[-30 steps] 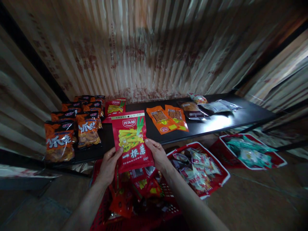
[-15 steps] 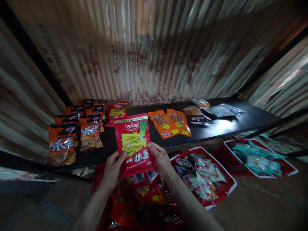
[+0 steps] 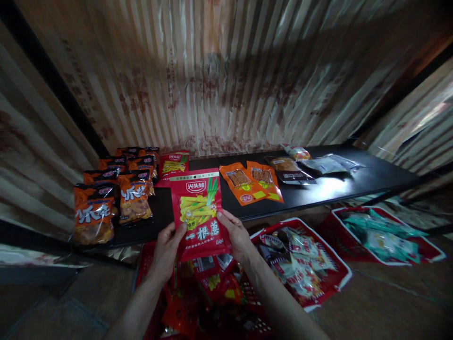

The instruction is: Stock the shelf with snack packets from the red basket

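Note:
Between both hands I hold a red snack bag (image 3: 200, 215) with yellow sticks and a green scallion printed on it. My left hand (image 3: 166, 248) pinches its lower left edge, thumb on the front. My right hand (image 3: 235, 236) grips the lower right edge the same way. The bag is upright, its printed front towards me, at the front edge of the black shelf (image 3: 318, 193). Behind it on the shelf lies a similar red bag (image 3: 173, 163). To its right are two orange snack bags (image 3: 251, 184), overlapping. Several black-and-orange bags (image 3: 94, 215) stand in rows at the left.
Below my hands is a red basket (image 3: 146, 257) of mixed bags. Another red basket (image 3: 341, 281) holds white-and-red packets, and a third (image 3: 433, 255) holds green packets. Further right on the shelf lie a brown package (image 3: 286, 170) and a clear-and-white packet (image 3: 329, 164). A corrugated wall (image 3: 226, 85) stands behind.
The view has shifted very slightly, so the shelf goods appear a little further right and lower. Both hands keep the same hold on the red snack bag.

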Tool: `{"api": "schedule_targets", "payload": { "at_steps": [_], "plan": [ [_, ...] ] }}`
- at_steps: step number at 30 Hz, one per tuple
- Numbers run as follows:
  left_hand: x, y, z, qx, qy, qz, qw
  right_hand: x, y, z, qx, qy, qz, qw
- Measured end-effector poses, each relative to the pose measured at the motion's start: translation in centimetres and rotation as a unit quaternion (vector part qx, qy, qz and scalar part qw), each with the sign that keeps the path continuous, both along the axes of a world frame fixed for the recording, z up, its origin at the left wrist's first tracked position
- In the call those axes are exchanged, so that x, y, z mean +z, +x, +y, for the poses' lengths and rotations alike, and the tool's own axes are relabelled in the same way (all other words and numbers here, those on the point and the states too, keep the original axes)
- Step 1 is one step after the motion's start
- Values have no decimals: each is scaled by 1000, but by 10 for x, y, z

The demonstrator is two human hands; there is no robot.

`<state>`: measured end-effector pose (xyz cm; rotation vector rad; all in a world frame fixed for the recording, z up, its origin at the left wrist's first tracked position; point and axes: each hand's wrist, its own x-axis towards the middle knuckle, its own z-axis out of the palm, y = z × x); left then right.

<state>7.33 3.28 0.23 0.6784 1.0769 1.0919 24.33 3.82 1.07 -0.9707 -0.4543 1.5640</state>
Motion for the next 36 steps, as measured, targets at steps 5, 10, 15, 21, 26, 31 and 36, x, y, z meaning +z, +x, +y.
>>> {"api": "schedule_targets", "payload": {
  "at_steps": [5,10,15,21,26,31,36],
  "plan": [
    [3,2,-1,-3,6,5,1000,-1,0,1,-15,-11,4,1000],
    [4,3,2,-10,62,70,996,-2,1,1,-27,-14,9,999],
    [2,-1,-1,79,259,350,897,-2,7,4,-68,-27,14,997],
    [6,6,-13,83,493,518,694,-2,11,7,-91,-21,38,995],
    [4,12,-13,57,514,540,665,-2,9,5,-75,-11,46,996],
    [2,10,-13,53,520,559,644,-1,8,4,-57,1,45,997],
    [1,15,-14,55,535,554,636,5,7,3,-40,23,40,998]
  ]
}}
